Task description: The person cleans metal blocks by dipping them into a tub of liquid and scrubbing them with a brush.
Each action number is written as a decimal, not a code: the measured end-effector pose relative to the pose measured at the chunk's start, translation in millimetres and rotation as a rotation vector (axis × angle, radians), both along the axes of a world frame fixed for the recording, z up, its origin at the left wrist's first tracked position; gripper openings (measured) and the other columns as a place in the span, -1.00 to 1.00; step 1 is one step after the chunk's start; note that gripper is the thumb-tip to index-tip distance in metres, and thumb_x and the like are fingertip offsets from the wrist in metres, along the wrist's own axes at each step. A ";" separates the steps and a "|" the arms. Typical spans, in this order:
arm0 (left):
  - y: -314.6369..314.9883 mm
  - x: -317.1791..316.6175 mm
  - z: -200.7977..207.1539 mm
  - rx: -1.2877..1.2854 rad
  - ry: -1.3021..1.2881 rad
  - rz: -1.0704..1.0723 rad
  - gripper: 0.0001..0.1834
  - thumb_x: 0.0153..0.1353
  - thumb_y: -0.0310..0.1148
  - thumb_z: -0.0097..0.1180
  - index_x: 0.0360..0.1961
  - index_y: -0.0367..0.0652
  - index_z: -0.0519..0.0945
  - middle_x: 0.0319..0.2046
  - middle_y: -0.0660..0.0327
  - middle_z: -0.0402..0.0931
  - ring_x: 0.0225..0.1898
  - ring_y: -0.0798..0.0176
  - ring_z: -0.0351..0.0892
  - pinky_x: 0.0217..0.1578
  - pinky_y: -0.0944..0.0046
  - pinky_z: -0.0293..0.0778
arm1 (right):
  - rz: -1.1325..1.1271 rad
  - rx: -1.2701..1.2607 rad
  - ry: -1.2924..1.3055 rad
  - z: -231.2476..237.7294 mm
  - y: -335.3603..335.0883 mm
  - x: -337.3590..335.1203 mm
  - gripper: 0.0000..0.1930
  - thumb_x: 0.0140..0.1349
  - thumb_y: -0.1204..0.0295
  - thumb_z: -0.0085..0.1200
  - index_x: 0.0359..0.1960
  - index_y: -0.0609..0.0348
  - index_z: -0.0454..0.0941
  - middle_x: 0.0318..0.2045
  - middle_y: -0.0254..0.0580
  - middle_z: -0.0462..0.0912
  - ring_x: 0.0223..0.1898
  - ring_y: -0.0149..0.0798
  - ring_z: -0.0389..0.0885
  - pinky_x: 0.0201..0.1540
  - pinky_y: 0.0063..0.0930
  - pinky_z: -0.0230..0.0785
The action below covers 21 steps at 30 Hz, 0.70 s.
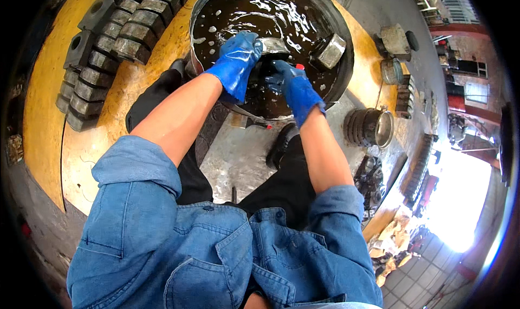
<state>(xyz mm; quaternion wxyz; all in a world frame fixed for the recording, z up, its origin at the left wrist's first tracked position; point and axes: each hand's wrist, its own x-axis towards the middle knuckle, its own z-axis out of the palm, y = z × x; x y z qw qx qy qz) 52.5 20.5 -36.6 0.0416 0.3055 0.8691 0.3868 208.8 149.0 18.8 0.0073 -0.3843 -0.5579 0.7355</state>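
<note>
My left hand, in a wet blue rubber glove, grips a shiny curved metal part above a round tub of dark, oily liquid. Close beside it is my right hand, gloved the same way, its fingers closed round a tool whose red end sticks up. The rest of that tool is hidden by the glove and the dark shadow under the metal part. A second metal block rests at the tub's right inner side, partly out of the liquid.
Rows of thick metal blocks stand on a yellowish board to the left. A red-tipped tool lies below the tub. Stacked metal rings and further metal parts sit on the right. My legs straddle the floor before the tub.
</note>
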 end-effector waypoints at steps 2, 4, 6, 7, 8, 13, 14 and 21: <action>-4.9 0.8 -6.9 -0.018 0.101 0.045 -0.59 0.45 -0.06 0.05 0.16 -0.02 0.66 0.12 -0.06 0.64 0.13 -0.17 0.65 0.21 -0.09 0.53 | 0.055 -0.017 -0.055 28.9 -0.9 5.1 -0.59 0.44 0.22 0.15 0.17 0.23 0.66 -0.19 -0.01 0.79 -0.30 -0.12 0.79 -0.11 -0.26 0.69; -4.9 9.2 -4.6 0.011 0.081 0.023 -0.62 0.44 -0.14 0.10 0.17 -0.04 0.65 0.11 -0.08 0.64 0.19 -0.17 0.61 0.26 -0.08 0.50 | 0.066 0.150 -0.130 36.8 11.1 20.1 -0.60 0.42 0.19 0.20 0.13 0.20 0.69 -0.29 -0.07 0.79 -0.34 -0.14 0.79 -0.23 -0.29 0.64; -6.6 15.3 -0.5 -0.027 0.116 0.042 -0.62 0.41 -0.13 0.12 0.15 -0.01 0.67 0.13 -0.05 0.64 0.14 -0.15 0.65 0.21 -0.08 0.55 | 0.059 0.375 -0.213 40.6 19.7 29.8 -0.61 0.40 0.17 0.23 0.11 0.15 0.71 -0.34 -0.11 0.79 -0.38 -0.17 0.78 -0.30 -0.31 0.59; -10.1 21.1 4.3 -0.031 0.094 0.016 -0.60 0.41 -0.08 0.11 0.15 0.01 0.68 0.18 -0.02 0.62 0.14 -0.13 0.67 0.19 -0.07 0.56 | -0.007 0.440 -0.340 41.3 23.0 29.1 -0.63 0.40 0.13 0.25 0.08 0.08 0.74 -0.37 -0.17 0.79 -0.44 -0.26 0.74 -0.39 -0.37 0.52; -12.6 25.7 9.4 -0.036 0.072 -0.014 -0.57 0.40 -0.03 0.11 0.16 0.03 0.68 0.23 0.01 0.61 0.13 -0.11 0.68 0.18 -0.07 0.57 | -0.025 0.521 -0.303 33.4 32.1 32.5 -0.64 0.41 0.12 0.24 0.07 0.06 0.75 -0.37 -0.19 0.78 -0.44 -0.28 0.73 -0.39 -0.39 0.51; -7.4 33.4 17.3 -0.029 0.067 -0.101 -0.59 0.37 -0.05 0.19 0.13 0.02 0.69 0.17 0.01 0.66 0.14 -0.14 0.68 0.20 -0.09 0.55 | -0.097 0.694 0.040 -28.2 85.6 51.7 -0.69 0.44 0.18 0.25 0.06 0.06 0.76 -0.31 -0.29 0.80 -0.43 -0.42 0.66 -0.38 -0.45 0.51; -7.0 26.5 5.0 0.005 0.090 -0.106 -0.56 0.36 -0.05 0.20 0.17 -0.01 0.67 0.21 0.00 0.63 0.20 -0.13 0.64 0.25 -0.07 0.52 | -0.090 0.655 0.120 -26.7 76.6 48.3 -0.70 0.45 0.21 0.25 0.07 0.07 0.76 -0.29 -0.29 0.80 -0.40 -0.42 0.66 -0.34 -0.44 0.54; -1.5 22.2 16.0 -0.148 -0.143 -0.376 -0.48 0.45 -0.13 0.12 0.31 -0.19 0.56 0.20 -0.12 0.61 0.25 -0.14 0.59 0.29 0.00 0.46 | 0.458 1.316 -0.090 63.7 11.8 48.1 -0.70 0.39 0.16 0.18 0.03 -0.05 0.75 -0.02 0.02 0.77 -0.04 0.13 0.76 0.04 -0.10 0.62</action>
